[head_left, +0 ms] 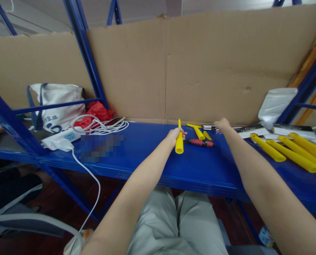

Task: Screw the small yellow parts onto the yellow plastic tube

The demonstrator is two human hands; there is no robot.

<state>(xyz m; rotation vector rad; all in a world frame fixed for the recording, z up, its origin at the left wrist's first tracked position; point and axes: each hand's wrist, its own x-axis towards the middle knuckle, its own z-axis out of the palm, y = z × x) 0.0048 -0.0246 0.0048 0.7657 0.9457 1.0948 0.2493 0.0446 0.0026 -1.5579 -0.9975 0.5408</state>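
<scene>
Fingers of the left hand (174,135) close round a yellow tapered piece (179,146), left of the red-black tool (200,142), seemingly steadying it; the right hand (223,124) is beyond that tool's right end, its hold unclear; other yellow pieces (269,148) lie farther right, presumably for easy reach.

One camera, worn on the person's head, looks forward and down from above and behind the left hand (176,136) and right hand (222,124). Grey-green trousers (155,219) show nearest it, below the hands. It faces the cardboard panel (126,71) beyond them and sees the blue shelf top (136,152) at a slant. The wide view reaches a white cloth bag (61,102) well left of the hands and yellow tubular handles (293,156) to their right.
</scene>
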